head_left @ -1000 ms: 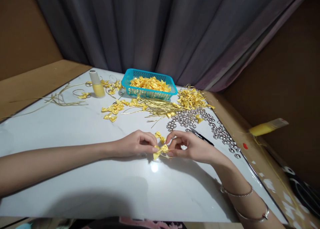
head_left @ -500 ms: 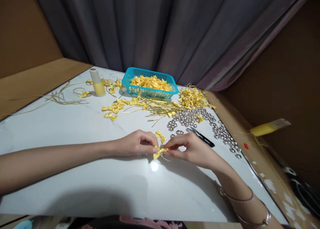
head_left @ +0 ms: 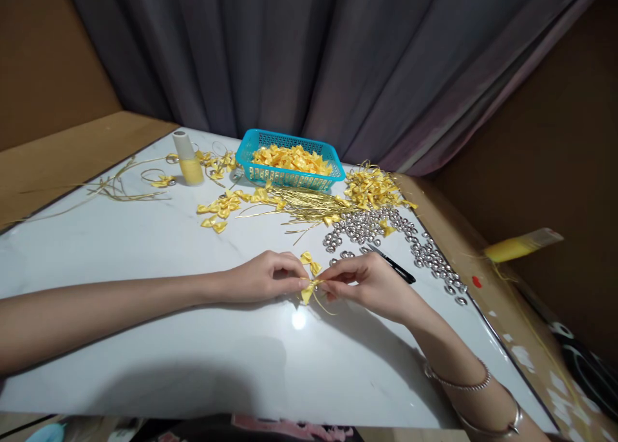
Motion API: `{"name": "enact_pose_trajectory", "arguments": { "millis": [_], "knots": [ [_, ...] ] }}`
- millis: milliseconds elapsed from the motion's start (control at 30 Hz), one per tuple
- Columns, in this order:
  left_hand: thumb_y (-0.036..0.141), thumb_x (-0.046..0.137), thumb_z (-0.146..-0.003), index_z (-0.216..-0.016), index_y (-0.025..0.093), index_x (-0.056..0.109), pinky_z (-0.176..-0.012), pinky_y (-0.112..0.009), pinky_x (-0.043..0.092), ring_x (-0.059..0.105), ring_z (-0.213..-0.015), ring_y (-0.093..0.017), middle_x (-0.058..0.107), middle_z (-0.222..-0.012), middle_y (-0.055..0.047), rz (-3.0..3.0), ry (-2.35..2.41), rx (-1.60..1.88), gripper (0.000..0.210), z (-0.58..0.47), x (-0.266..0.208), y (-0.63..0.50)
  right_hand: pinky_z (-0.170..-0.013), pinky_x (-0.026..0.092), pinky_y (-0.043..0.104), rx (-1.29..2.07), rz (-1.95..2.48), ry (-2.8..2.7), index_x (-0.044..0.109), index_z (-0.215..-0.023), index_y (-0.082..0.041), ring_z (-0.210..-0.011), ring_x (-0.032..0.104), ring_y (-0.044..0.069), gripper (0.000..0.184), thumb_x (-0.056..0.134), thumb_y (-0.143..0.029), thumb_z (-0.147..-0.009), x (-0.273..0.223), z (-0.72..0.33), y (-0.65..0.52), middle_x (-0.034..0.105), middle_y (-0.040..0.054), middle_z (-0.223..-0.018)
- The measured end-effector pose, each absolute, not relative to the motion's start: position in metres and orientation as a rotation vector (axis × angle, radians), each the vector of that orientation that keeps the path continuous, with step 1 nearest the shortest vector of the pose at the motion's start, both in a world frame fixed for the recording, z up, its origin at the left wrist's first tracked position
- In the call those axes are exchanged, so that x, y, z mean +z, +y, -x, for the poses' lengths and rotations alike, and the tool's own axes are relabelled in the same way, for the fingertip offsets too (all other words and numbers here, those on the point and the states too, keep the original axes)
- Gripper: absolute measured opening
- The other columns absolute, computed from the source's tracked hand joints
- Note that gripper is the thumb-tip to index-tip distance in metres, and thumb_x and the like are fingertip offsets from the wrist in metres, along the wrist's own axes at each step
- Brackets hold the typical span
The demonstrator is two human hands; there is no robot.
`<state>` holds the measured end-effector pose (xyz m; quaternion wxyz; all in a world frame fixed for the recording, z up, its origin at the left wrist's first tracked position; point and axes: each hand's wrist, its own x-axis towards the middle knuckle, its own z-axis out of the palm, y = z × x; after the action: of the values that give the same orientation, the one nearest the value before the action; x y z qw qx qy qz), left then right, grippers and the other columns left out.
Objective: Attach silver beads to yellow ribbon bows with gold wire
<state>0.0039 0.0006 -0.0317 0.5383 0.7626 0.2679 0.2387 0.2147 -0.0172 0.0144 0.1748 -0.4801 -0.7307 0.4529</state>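
Note:
Between my two hands, just above the white tabletop, is a yellow ribbon bow (head_left: 307, 293). My left hand (head_left: 273, 276) pinches it from the left with thumb and forefinger. From the right, my right hand (head_left: 369, 284) is closed in a pinch at the bow's other side, and its fingertips partly cover it. A thin gold cord (head_left: 324, 307) hangs from the bow and curves to the right. Just behind the fingers lies another yellow bow (head_left: 310, 262) on the table.
A blue basket (head_left: 244, 156) of yellow bows stands at the back. Gold cords (head_left: 309, 204), loose bows and many silver beads (head_left: 360, 226) spread before it. Black thread snips (head_left: 393, 263) lie beyond my right hand. A yellow thread spool (head_left: 190, 168) stands back left.
The bow has turned a little between my fingers, and more of the gold cord's tail shows curving right. My hands have barely shifted.

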Motion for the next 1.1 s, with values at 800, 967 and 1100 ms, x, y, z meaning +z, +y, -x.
{"name": "enact_pose_trajectory", "arguments": {
  "millis": [800, 967, 1100],
  "knots": [
    [0.033, 0.045, -0.091, -0.084, 0.014, 0.058, -0.058, -0.022, 0.035, 0.045, -0.063, -0.01, 0.052, -0.07, 0.001, -1.854, 0.76, 0.567, 0.024, -0.0056, -0.0323, -0.0026, -0.051, 0.047, 0.023, 1.481, 1.459, -1.808, 0.074, -0.075, -0.015, -0.05, 0.061, 0.012, 0.013, 0.065, -0.024, -0.074, 0.0104, -0.2115, -0.016, 0.067, 0.0032, -0.055],
    [0.029, 0.044, -0.092, -0.085, 0.014, 0.058, -0.057, -0.022, 0.035, 0.044, -0.06, -0.01, 0.051, -0.066, 0.002, -1.952, 0.733, 0.578, 0.022, -0.0036, -0.0313, -0.0043, -0.051, 0.045, 0.022, 1.587, 1.399, -1.782, 0.07, -0.076, -0.014, -0.05, 0.058, 0.01, 0.015, 0.066, -0.028, -0.074, 0.0077, -0.2146, -0.0131, 0.064, 0.0011, -0.056],
    [0.026, 0.042, -0.092, -0.083, 0.014, 0.059, -0.063, -0.023, 0.037, 0.05, -0.066, -0.011, 0.056, -0.071, -0.001, -2.058, 0.701, 0.595, 0.023, -0.0037, -0.0299, -0.0051, -0.05, 0.041, 0.021, 1.67, 1.329, -1.772, 0.066, -0.078, -0.015, -0.05, 0.051, 0.008, 0.013, 0.068, -0.026, -0.072, 0.006, -0.2181, -0.0077, 0.057, -0.0023, -0.057]
  ]
}}
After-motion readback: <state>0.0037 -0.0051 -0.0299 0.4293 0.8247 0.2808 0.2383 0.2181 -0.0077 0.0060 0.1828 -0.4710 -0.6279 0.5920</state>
